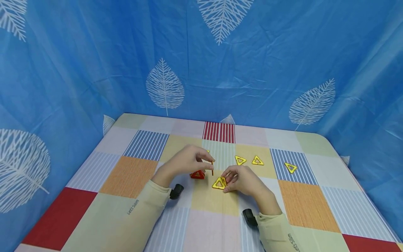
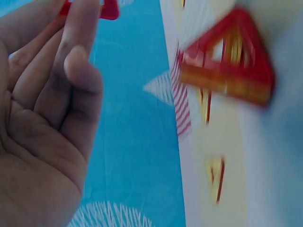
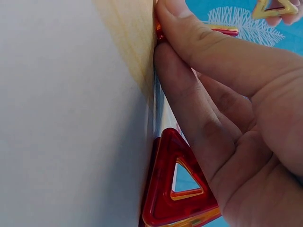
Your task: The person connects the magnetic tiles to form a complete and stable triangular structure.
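Note:
My left hand (image 1: 193, 159) pinches a triangular magnetic tile (image 1: 212, 168) edge-on above the cloth. In the left wrist view that tile (image 2: 110, 10) shows red at the fingertips; from the right wrist its other face looks yellow. Below that hand sits a red triangular piece (image 1: 197, 174) with yellow parts. Just right of it, my right hand (image 1: 241, 179) grips yellow triangular tiles (image 1: 218, 183) low at the cloth, thumb in front and fingers behind. A large red triangle tile (image 3: 163, 198) leans upright beside the fingers in the right wrist view, partly covered by them.
Beyond the right hand lie yellow triangular tiles (image 1: 240, 160), and a single one (image 1: 290, 168) lies farther right. Another tile (image 1: 207, 151) peeks out behind the left hand. A patchwork cloth (image 1: 126, 176) covers the table, and a blue leaf-print curtain (image 1: 245, 70) encloses it.

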`<state>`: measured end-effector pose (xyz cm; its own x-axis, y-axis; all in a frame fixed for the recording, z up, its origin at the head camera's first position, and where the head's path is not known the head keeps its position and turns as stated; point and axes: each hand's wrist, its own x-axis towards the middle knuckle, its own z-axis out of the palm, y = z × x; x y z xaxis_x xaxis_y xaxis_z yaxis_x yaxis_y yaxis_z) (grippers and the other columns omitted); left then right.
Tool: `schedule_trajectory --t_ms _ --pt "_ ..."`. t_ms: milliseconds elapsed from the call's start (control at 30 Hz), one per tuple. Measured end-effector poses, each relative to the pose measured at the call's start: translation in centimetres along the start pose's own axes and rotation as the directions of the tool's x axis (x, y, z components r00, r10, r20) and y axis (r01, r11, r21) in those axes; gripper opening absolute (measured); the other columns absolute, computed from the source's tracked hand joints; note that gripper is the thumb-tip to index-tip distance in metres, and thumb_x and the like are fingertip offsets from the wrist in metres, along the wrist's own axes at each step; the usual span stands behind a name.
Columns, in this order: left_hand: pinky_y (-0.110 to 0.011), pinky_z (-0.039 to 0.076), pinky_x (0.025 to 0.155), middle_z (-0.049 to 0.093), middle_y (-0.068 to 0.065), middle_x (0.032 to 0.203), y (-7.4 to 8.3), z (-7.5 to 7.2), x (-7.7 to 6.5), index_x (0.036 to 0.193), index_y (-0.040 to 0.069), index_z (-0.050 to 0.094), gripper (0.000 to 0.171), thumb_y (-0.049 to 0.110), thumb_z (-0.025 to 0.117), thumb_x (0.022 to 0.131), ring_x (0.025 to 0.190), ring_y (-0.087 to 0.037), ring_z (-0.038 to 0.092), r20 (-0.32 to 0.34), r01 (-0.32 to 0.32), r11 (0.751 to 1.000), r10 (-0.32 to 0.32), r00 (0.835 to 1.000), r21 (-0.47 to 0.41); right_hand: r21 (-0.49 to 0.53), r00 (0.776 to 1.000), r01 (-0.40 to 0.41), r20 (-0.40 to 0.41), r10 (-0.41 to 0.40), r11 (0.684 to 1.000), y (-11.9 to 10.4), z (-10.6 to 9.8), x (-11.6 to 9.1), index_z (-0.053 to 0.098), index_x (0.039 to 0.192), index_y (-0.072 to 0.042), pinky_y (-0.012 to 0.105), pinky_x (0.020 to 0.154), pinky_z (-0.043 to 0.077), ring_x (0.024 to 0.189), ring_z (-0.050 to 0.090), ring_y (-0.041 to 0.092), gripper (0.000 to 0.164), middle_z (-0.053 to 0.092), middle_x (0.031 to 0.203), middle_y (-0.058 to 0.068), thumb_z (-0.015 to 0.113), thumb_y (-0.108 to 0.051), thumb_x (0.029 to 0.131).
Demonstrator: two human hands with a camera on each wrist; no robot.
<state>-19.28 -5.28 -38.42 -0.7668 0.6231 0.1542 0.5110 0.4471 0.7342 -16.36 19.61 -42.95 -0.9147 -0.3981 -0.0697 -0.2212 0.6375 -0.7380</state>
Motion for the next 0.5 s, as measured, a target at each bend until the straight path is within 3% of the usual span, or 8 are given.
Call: schedule_trajectory --t_ms 200,500 --pt "-0.027 0.053 0.057 0.074 0.003 0.093 0.4 2.4 0.4 0.107 0.005 0.077 0.018 0.014 0.076 0.092 0.062 -0.016 0.069 0.113 0.053 0.999 -0.051 0.992 -0.011 0.008 1.0 -0.001 0.002 0.001 1.0 0.1 -0.1 0.0 0.073 0.096 -0.007 0.029 0.066 0.056 0.069 0.067 0.013 0.034 0.067 0.081 -0.003 0.093 -0.009 0.068" --pt "-0.026 0.046 0.045 0.073 0.001 0.08 -0.3 4.1 0.5 0.104 0.008 0.076 0.011 0.012 0.073 0.094 0.047 -0.012 0.061 0.153 0.121 0.993 -0.119 0.981 -0.003 0.013 1.0 -0.015 0.005 0.015 1.0 0.1 0.0 0.1 0.073 0.096 -0.007 0.028 0.066 0.056 0.07 0.067 0.012 0.034 0.067 0.083 -0.002 0.092 -0.007 0.069"
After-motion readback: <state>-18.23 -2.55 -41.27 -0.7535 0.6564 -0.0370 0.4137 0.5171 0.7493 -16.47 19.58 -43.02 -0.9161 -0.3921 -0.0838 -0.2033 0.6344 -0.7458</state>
